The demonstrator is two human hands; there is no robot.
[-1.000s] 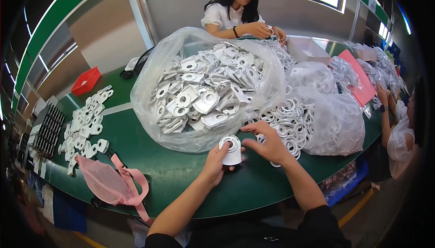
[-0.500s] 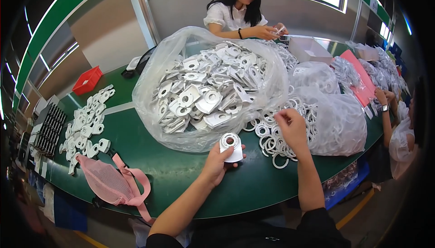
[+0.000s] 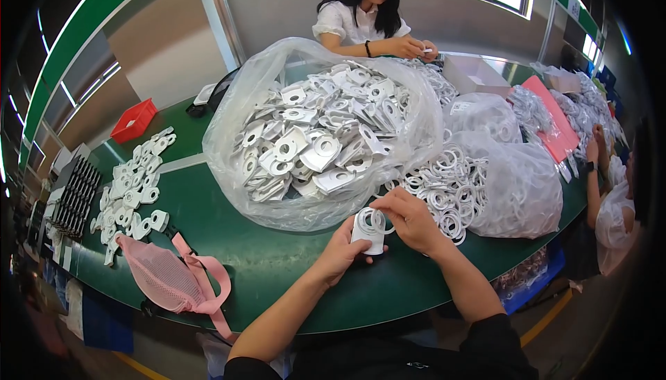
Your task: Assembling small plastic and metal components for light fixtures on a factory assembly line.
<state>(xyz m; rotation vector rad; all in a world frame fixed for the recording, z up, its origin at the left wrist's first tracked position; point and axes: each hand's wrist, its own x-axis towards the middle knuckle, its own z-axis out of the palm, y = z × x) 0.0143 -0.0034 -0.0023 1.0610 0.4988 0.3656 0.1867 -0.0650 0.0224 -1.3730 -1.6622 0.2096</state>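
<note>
White plastic bracket (image 3: 368,233) with its round hole sat just below the middle of the frame, clear of the green table (image 3: 277,255), because your left hand (image 3: 341,254) cupped it from beneath with the fingers curled round its lower edge and the holed face turned up toward you. Your right hand (image 3: 409,219) came over it from the right, thumb and forefinger pinched on a thin white ring (image 3: 378,220) that lay against the bracket's hole; whether it was seated in the hole could not be told.

Both piles you drew from lay within reach. Above your hands, a large clear bag (image 3: 319,130) bulged with more brackets, its near side almost touching your left fingers. To the right, loose rings (image 3: 444,186) spilled between that bag and another clear bag (image 3: 520,186). Finished-looking pieces (image 3: 132,189) were spread at the left of the frame, with a pink mesh pouch (image 3: 166,276) near the table's front edge. A person in white (image 3: 368,19) worked at the far side.
</note>
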